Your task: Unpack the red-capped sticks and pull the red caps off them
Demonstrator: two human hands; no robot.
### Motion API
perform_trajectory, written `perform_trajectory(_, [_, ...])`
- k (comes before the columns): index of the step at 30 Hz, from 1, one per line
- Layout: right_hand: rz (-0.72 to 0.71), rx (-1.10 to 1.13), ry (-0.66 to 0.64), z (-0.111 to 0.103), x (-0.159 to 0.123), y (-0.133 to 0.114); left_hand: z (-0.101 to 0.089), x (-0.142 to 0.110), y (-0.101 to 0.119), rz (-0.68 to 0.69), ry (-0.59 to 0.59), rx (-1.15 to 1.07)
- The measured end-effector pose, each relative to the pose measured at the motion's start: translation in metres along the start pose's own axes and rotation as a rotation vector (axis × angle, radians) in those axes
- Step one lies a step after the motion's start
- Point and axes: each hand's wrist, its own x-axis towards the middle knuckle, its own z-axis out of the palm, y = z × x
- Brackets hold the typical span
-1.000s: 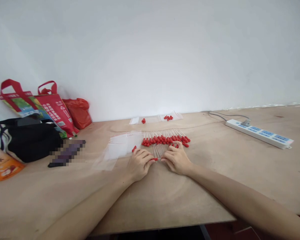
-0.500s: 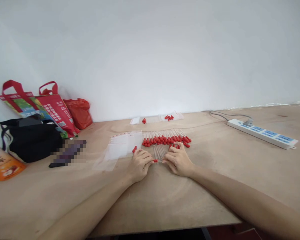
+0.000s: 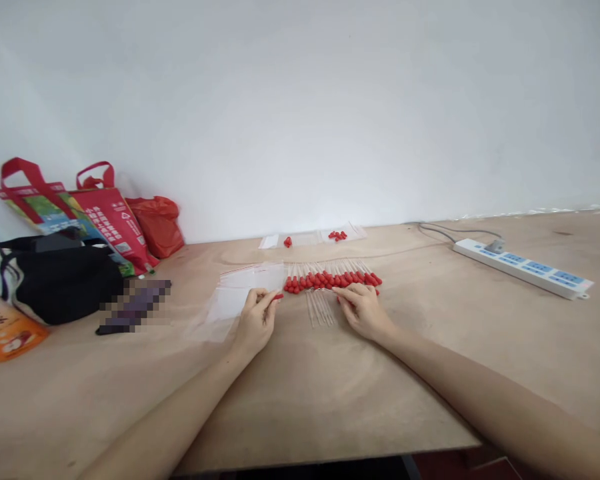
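Observation:
My left hand (image 3: pixel 254 323) is closed in a pinch on a red rubber bulb (image 3: pixel 279 296), just left of a row of glass droppers. My right hand (image 3: pixel 363 311) has its thumb and forefinger closed on what looks like a thin glass tube (image 3: pixel 325 289), partly hidden by the fingers. Several bare glass tubes (image 3: pixel 320 310) lie side by side between my hands. Behind them the finished-looking droppers with red bulbs (image 3: pixel 305 281) lie in a dense row, their clear stems pointing toward the wall. The right hand covers part of that row's near edge.
Clear plastic bags (image 3: pixel 230 297) lie flat to the left. Near the wall, small bags hold red pieces (image 3: pixel 337 235). A power strip (image 3: pixel 523 267) with a cable is at right. Shopping bags (image 3: pixel 113 223), a black bag (image 3: pixel 63 280) and an orange pouch (image 3: pixel 7 330) stand at left.
My hands have moved apart and away from me. The left hand has left the bulb and tube it was joining and taken the loose red bulb. The right hand has moved up toward the row.

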Motion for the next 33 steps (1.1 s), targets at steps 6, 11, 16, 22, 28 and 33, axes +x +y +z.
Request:
perform_trajectory(6, [0.041,-0.098,-0.022,0.008,0.007,-0.004,0.011,0.010,-0.014,-0.125,0.036,0.074])
perform_trajectory(11, [0.066,-0.161,-0.047,0.010,0.006,-0.004,0.010,0.011,-0.022,-0.125,-0.071,0.164])
perform_trajectory(16, [0.079,-0.202,-0.135,0.012,0.005,-0.008,0.007,0.011,-0.019,-0.151,-0.117,0.196])
perform_trajectory(22, [0.091,-0.261,-0.237,0.005,0.008,-0.017,0.006,0.012,-0.014,-0.162,-0.161,0.199])
perform_trajectory(28, [0.151,-0.135,-0.244,-0.001,0.009,-0.019,0.004,0.014,-0.012,-0.149,-0.178,0.251])
perform_trajectory(33, [0.227,-0.041,-0.150,-0.008,0.010,-0.013,0.011,0.038,-0.008,-0.273,-0.234,0.361])
